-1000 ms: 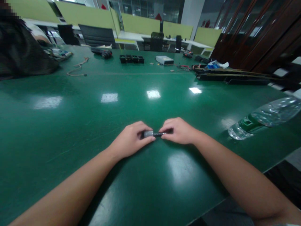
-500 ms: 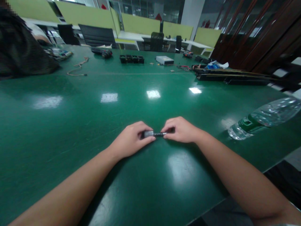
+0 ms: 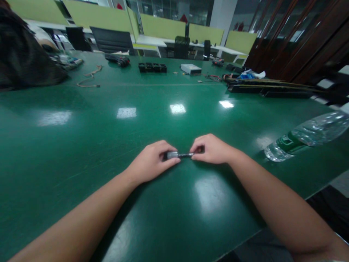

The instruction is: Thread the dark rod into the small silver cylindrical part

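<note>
Forearms [image 3: 95, 205] angled inward, the left hand [image 3: 151, 160] held a grey cylinder [image 3: 172, 155] in a curled grip; the right hand [image 3: 212, 149] pinched a thin dark rod [image 3: 185, 155].

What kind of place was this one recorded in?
Probably an open-plan office: yellow-green fabric-like desk partitions stand beyond the glossy green table, with white-topped desks and a black high-backed office chair among them.

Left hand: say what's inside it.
The left hand holds a silver cylinder; a dark rod runs from it to the right hand. The hand covers what lies deeper.
</note>
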Motion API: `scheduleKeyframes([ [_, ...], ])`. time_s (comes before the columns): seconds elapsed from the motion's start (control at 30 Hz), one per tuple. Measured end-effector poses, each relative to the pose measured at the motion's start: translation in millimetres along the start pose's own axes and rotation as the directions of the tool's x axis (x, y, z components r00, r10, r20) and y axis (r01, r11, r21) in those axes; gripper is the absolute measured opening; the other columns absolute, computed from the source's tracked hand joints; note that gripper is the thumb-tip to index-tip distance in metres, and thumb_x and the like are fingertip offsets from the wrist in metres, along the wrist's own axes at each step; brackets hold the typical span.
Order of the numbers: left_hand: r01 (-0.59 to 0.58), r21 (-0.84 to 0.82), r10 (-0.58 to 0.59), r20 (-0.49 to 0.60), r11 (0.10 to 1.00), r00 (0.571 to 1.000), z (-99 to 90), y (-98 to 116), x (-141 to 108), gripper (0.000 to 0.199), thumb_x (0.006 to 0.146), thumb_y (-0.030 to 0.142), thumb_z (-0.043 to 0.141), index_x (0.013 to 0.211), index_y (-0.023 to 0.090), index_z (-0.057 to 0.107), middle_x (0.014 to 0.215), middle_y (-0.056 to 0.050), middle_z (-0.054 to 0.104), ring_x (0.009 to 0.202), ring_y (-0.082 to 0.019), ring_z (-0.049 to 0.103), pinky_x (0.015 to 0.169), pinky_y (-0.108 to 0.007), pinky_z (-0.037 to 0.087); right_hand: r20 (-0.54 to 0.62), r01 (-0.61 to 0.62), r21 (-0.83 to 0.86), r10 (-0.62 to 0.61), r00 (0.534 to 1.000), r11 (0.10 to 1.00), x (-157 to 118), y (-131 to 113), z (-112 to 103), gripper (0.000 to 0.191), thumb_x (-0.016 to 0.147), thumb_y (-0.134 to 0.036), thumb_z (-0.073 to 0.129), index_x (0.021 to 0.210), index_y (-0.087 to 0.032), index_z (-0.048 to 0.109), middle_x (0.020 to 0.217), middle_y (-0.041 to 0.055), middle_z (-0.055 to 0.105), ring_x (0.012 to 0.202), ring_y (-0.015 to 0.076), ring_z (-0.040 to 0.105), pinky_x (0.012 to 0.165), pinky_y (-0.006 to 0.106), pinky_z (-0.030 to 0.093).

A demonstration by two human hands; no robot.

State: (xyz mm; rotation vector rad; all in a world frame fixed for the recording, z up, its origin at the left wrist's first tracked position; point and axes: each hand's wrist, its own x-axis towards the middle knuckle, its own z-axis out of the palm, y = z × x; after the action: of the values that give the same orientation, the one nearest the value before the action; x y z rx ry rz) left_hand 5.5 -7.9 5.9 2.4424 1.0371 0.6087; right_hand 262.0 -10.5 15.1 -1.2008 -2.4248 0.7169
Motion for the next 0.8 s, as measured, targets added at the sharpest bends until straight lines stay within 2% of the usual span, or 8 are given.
scheduleKeyframes([
  [0.23, 0.010, 0.004, -0.010, 0.006, 1.000, 1.000, -1.0, 1.2, -0.3, 0.029, 0.088, 0.047, 0.064, 0.101, 0.022, 0.073, 0.092, -0.002, 0.067, 0.075, -0.016, 0.060, 0.077, -0.030, 0.048, 0.019, -0.118, -0.071, 0.120, 0.993, 0.990, -8.9, 11.5, -17.2, 0.013, 0.076, -0.023, 0.073, 0.087, -0.017, 0.077, 0.080, 0.0023, 0.072, 0.070, 0.0125, 0.064, 0.064, 0.023, 0.046],
  [0.37, 0.016, 0.006, -0.016, 0.005, 1.000, 1.000, -1.7, 2.3, 0.0, 0.030, 0.088, 0.047, 0.064, 0.101, 0.021, 0.073, 0.091, -0.003, 0.068, 0.075, -0.016, 0.060, 0.078, -0.030, 0.049, 0.034, -0.120, -0.052, 0.122, 0.992, 0.991, -9.7, 10.0, -18.6, 0.014, 0.076, -0.022, 0.073, 0.088, -0.017, 0.078, 0.081, 0.0023, 0.073, 0.071, 0.0123, 0.064, 0.065, 0.023, 0.046],
  [0.57, 0.004, -0.025, -0.003, 0.012, 1.000, 1.000, -1.7, 2.2, 1.1, 0.032, 0.089, 0.048, 0.062, 0.102, 0.021, 0.074, 0.093, -0.004, 0.068, 0.080, -0.018, 0.061, 0.076, -0.029, 0.049, -0.012, -0.002, 0.001, 0.002, 1.000, 1.000, -0.9, -2.9, -0.5, 0.013, 0.079, -0.022, 0.072, 0.089, -0.016, 0.077, 0.083, 0.0037, 0.072, 0.072, 0.0123, 0.063, 0.067, 0.023, 0.046],
  [0.7, -0.022, -0.040, 0.023, 0.018, 0.999, 1.000, -1.3, 3.2, 1.7, 0.033, 0.091, 0.049, 0.060, 0.102, 0.023, 0.076, 0.093, -0.005, 0.066, 0.083, -0.018, 0.062, 0.076, -0.029, 0.049, -0.091, 0.129, -0.032, -0.132, 0.987, 0.991, 10.6, -10.6, 20.0, 0.011, 0.082, -0.021, 0.070, 0.090, -0.016, 0.076, 0.083, 0.0043, 0.071, 0.077, 0.0141, 0.062, 0.071, 0.025, 0.045],
  [0.8, -0.016, -0.011, 0.016, 0.013, 1.000, 1.000, -0.7, 4.2, 2.2, 0.034, 0.088, 0.049, 0.063, 0.107, 0.023, 0.074, 0.093, -0.004, 0.066, 0.081, -0.018, 0.062, 0.074, -0.029, 0.048, -0.138, 0.153, -0.072, -0.162, 0.977, 0.986, 15.6, -11.0, 28.8, 0.012, 0.082, -0.021, 0.069, 0.091, -0.016, 0.076, 0.086, 0.0053, 0.072, 0.083, 0.0160, 0.063, 0.075, 0.026, 0.045],
])
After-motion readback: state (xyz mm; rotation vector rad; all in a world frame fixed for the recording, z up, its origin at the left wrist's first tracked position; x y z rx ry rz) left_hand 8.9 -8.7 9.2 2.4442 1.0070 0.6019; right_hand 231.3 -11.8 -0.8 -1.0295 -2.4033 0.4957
